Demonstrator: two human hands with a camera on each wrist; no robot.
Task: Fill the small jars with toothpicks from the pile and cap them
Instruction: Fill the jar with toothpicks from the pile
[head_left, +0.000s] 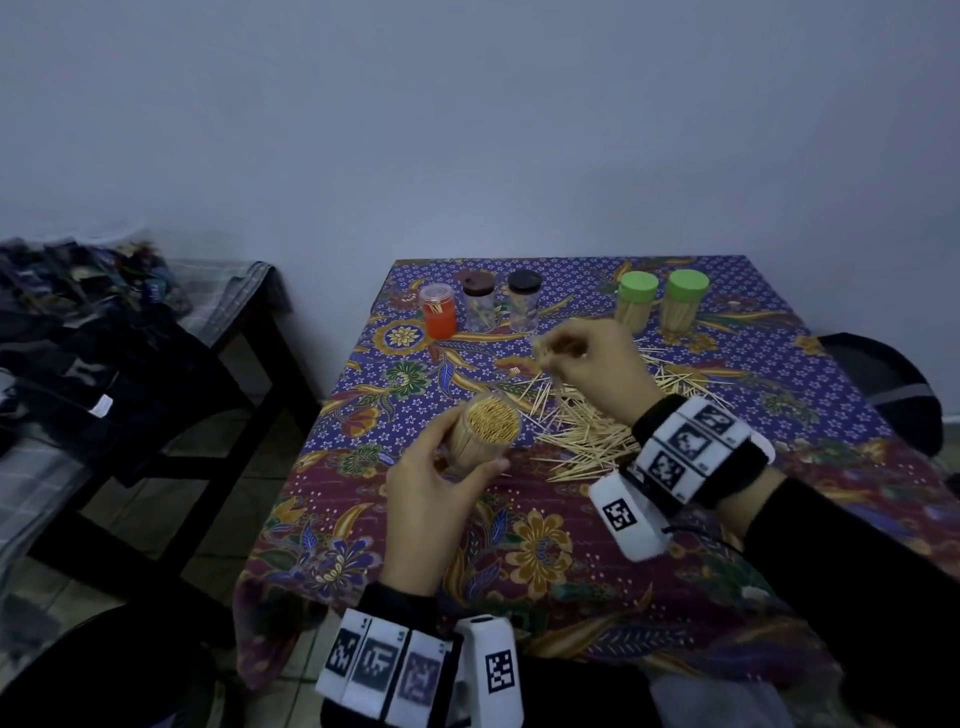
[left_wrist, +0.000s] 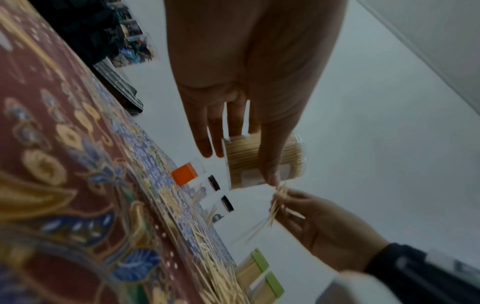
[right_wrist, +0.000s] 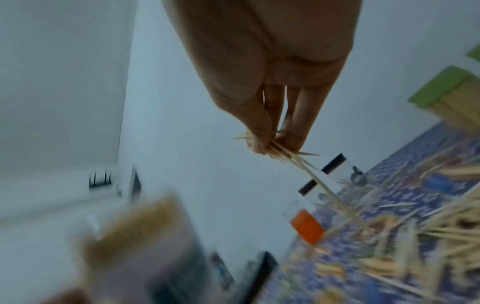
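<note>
My left hand (head_left: 441, 488) grips an open clear jar (head_left: 483, 434) packed full of toothpicks, tilted and lifted off the table; thumb and fingers wrap the jar (left_wrist: 262, 162) in the left wrist view. My right hand (head_left: 592, 364) pinches a small bundle of toothpicks (right_wrist: 285, 158) between thumb and fingers, raised above the loose pile (head_left: 592, 426) and to the right of the jar. The same bundle (left_wrist: 279, 203) shows just below the jar in the left wrist view. The full jar (right_wrist: 135, 230) appears blurred in the right wrist view.
At the table's back stand an orange jar (head_left: 438, 310), two clear jars with dark lids (head_left: 479, 301) (head_left: 523, 300) and two green-capped jars (head_left: 636, 301) (head_left: 684, 300) full of toothpicks. A floral cloth (head_left: 545, 545) covers the table. A dark bench with clothes (head_left: 104, 332) stands left.
</note>
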